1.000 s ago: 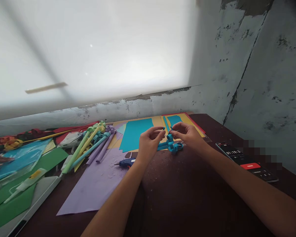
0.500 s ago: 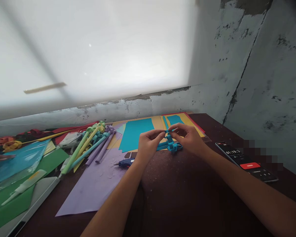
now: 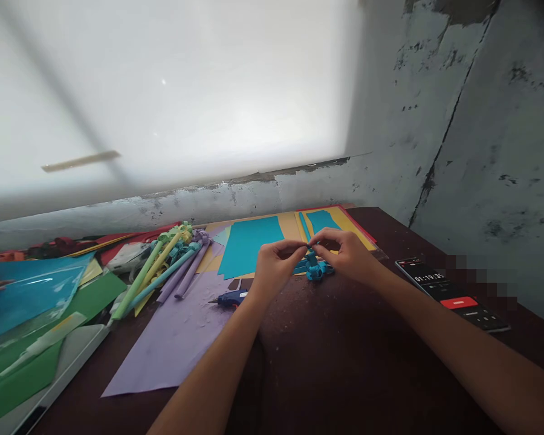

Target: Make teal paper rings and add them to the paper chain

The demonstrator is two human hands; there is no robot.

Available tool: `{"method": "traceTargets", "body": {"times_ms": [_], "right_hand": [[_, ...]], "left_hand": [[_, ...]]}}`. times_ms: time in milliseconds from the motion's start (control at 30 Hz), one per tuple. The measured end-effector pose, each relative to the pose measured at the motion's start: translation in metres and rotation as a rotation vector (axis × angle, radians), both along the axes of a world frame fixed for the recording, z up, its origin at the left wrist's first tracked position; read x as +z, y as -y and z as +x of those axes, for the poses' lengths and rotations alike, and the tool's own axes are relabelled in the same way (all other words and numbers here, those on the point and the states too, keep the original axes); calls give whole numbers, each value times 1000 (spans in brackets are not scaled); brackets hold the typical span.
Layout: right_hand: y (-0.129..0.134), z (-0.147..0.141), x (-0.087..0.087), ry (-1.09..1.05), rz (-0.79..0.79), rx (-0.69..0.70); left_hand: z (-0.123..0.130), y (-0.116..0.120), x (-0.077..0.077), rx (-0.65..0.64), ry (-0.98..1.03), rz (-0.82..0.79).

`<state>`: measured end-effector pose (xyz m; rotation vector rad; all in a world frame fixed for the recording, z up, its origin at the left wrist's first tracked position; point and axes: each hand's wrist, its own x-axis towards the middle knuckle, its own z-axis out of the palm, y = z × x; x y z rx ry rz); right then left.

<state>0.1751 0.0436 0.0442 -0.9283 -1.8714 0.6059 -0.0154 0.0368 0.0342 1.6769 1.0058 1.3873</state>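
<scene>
To the near left of the left hand, a purple sheet spreads over the dark tabletop, a blue glue gun partly over it. A phone lies right of the right hand. Both hands meet at the fingertips, pinching a small blue strip, mostly hidden. Curled blue paper sits just below the fingertips. Blue sheets lie beyond the left hand, a yellow sheet beyond the right.

There were one smartphone, one blue glue gun, one white long-nozzled tool, one large lilac sheet, one pale-green paper tube, two purple paper tubes and one blue curled-paper cluster by the fingers.
</scene>
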Motion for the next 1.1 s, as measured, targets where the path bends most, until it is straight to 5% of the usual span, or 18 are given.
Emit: {"method": "traceTargets", "body": {"times_ms": [933, 1100], "right_hand": [[-9, 4, 1, -235, -486, 162], [-7, 3, 2, -248, -459, 187]], "left_hand": [[1, 7, -2, 20, -152, 108], [2, 7, -2, 32, -165, 203]]}}
